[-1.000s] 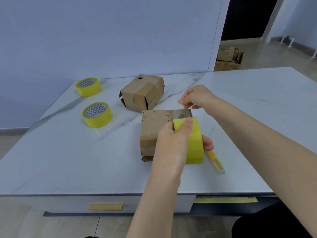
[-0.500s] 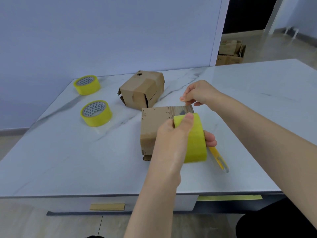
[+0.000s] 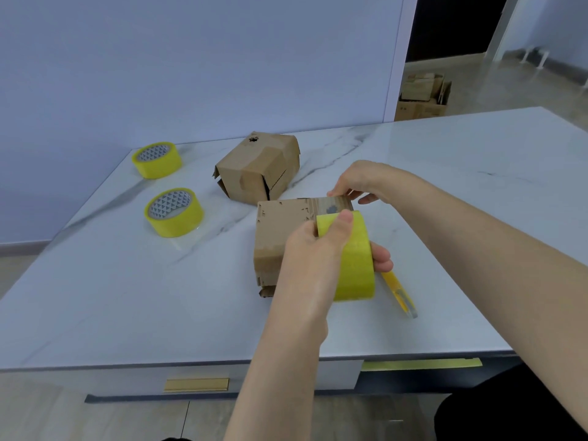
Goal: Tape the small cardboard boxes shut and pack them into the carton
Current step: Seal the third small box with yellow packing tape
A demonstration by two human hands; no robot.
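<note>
Taping is in hand: the tape roll [image 3: 356, 265] is clasped by the left grip [image 3: 313, 249] over the small box [image 3: 280, 230] on the table [image 3: 127, 297]. The tape end [image 3: 334, 207] is seemingly pinched at the box's 12 o'clock edge by the right grip [image 3: 362, 181]. Next, tape should be drawn toward 6 o'clock and pressed flat.

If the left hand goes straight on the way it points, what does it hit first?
Most likely the right hand, pinching the far edge of the near cardboard box, directly ahead of the left hand and its tape roll. Depth is uncertain.
</note>
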